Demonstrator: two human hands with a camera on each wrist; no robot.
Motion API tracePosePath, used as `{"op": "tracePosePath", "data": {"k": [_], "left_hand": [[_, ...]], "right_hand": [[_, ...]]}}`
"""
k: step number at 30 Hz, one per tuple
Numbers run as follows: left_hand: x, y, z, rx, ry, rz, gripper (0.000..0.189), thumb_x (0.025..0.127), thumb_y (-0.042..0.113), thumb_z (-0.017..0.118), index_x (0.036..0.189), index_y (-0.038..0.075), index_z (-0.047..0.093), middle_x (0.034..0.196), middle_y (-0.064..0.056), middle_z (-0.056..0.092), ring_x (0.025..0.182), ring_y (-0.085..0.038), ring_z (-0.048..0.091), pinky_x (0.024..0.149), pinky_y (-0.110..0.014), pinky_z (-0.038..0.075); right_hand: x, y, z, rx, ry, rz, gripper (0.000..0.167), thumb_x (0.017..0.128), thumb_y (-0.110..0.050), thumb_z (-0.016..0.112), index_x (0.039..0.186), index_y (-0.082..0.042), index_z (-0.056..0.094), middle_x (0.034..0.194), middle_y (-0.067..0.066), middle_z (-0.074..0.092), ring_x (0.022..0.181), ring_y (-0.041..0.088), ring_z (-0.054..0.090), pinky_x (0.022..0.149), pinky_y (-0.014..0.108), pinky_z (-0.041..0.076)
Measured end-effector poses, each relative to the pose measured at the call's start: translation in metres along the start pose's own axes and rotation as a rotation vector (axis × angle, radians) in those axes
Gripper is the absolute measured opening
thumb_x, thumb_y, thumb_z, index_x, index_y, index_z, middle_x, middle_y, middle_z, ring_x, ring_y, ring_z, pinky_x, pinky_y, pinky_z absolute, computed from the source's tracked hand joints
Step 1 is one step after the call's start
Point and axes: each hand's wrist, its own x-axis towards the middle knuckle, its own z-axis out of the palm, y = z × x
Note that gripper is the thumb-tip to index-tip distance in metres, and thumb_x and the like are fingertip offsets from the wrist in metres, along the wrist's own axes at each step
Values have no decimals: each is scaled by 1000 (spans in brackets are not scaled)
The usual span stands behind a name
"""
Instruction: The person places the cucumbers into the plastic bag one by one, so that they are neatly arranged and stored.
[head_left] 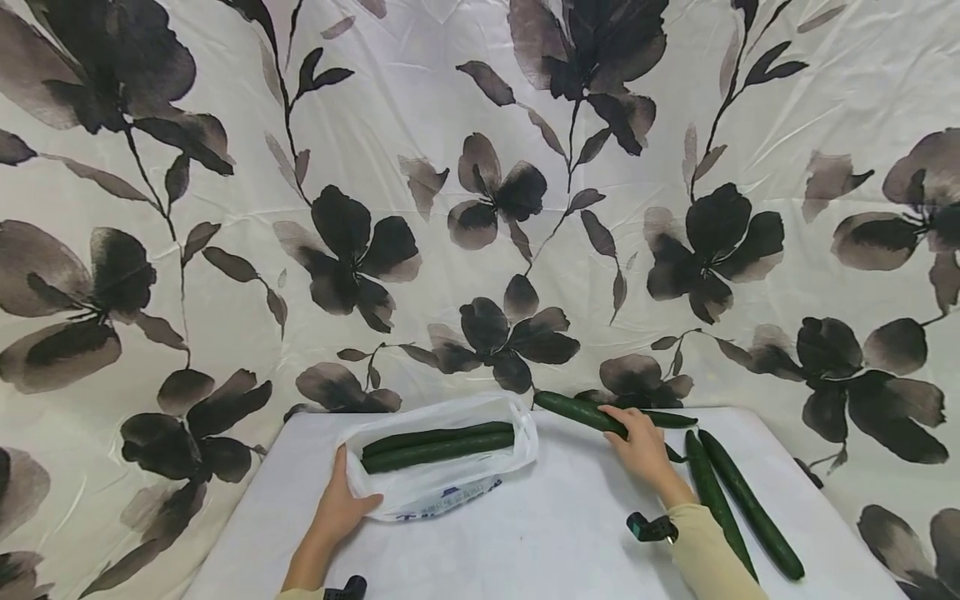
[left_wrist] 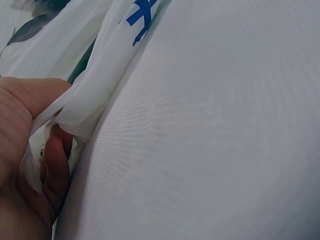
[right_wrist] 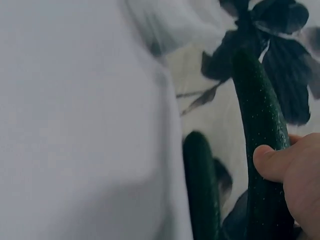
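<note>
A white plastic bag [head_left: 408, 500] with blue print lies on the table, its mouth spread. Two cucumbers [head_left: 442, 450] lie side by side inside it. At the bag's left end, my left hand [head_left: 341, 504] holds the edge; in the left wrist view the plastic [left_wrist: 95, 95] passes between thumb and curled fingers. My right hand [head_left: 643, 450] grips another cucumber [head_left: 573, 408] round its middle, the far end pointing toward the bag. The right wrist view shows the thumb across this cucumber [right_wrist: 260, 115], with a second cucumber [right_wrist: 200, 175] beside it, apart from the hand.
Behind the right hand lies one cucumber [head_left: 671, 419] near the table's back edge. Two more cucumbers, one nearer the forearm [head_left: 712, 492] and one farther right [head_left: 750, 504], lie on the white table [head_left: 525, 550]. A floral cloth [head_left: 480, 250] hangs behind.
</note>
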Motion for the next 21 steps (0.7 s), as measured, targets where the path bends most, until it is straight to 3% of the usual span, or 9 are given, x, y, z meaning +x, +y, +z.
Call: {"op": "tracePosePath", "data": {"k": [12, 21], "left_hand": [[-3, 1, 0, 9, 4, -6, 118, 74, 8, 79, 156, 16, -4, 157, -25, 16, 140, -50, 17, 110, -63, 15], [-2, 2, 2, -18, 38, 37, 118, 71, 3, 80, 156, 17, 0, 156, -22, 20, 141, -46, 16, 111, -62, 14]], "right_hand": [[10, -57, 18, 112, 112, -44, 46, 80, -9, 79, 124, -19, 68, 108, 11, 65, 97, 33, 58, 72, 49, 36], [19, -101, 39, 211, 66, -163, 47, 81, -7, 78, 124, -20, 66, 112, 7, 64, 100, 29, 56, 75, 48, 35]]}}
